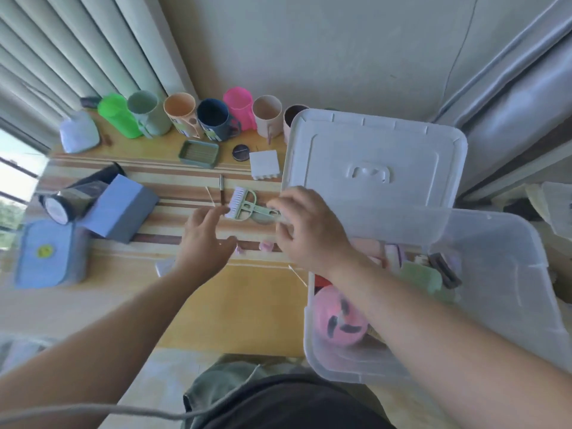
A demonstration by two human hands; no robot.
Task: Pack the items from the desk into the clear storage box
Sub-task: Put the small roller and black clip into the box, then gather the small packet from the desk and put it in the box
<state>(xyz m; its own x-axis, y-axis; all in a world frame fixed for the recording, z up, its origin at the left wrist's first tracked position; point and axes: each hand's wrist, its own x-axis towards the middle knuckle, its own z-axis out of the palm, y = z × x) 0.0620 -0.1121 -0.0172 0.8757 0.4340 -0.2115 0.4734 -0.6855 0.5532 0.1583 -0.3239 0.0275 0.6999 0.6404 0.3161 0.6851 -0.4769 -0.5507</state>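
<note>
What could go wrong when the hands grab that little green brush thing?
1. The green brush lies among small loose bits, such as the thin stick and the pen. The left hand or right hand might knock them off the desk.
2. The lid leans tilted behind the clear storage box. A bump from the right arm might make it slip down.

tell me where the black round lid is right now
In the head view, the black round lid lies on the desk between the green soap dish and the white square block.
</note>
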